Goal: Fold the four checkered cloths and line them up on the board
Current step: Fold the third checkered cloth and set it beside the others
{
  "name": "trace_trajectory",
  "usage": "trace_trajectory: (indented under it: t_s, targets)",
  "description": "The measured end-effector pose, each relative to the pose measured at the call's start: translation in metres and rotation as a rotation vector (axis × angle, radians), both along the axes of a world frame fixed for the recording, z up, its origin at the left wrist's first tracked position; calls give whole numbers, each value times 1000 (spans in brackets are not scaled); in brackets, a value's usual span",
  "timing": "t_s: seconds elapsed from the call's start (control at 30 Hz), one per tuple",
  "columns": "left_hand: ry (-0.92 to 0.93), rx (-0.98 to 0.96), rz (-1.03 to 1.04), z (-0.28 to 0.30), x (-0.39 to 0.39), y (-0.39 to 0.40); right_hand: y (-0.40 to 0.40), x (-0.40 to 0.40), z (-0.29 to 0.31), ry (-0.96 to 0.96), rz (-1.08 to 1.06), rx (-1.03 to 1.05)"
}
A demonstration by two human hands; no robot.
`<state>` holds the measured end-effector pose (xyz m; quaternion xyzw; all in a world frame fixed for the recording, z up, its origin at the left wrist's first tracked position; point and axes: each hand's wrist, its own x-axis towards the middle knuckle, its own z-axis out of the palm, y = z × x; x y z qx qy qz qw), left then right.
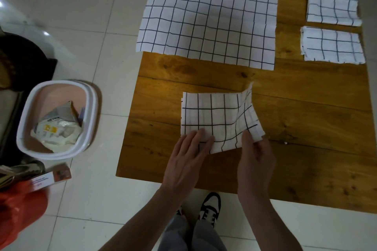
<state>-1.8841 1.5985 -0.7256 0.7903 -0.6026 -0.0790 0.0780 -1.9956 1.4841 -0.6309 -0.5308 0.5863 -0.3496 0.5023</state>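
My left hand [186, 161] presses flat, fingers straight, on the half-folded white black-checkered cloth [216, 117]; my right hand [256, 154] fingers pinch its raised right edge over the brown wooden board [306, 128].

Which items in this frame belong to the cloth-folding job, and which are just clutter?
Job: wooden board; unfolded cloth; two folded cloths; half-folded cloth under the left hand and right hand.

Clutter: white bin, small box, orange bag.

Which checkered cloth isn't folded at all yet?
The big cloth at the far left of the board, spread flat and hanging over its edge. The two small ones at the far right are folded, and the near one is being folded.
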Motion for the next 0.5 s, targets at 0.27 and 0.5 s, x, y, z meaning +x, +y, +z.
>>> trace_trajectory:
  t_s: [0.27,0.5]
  targets:
    - [31,24,-80,7,-11,5,9,-13,-20,206,110,-109]
    - [66,-71,-48,8,-15,8,24,-22,-24,228,440,-228]
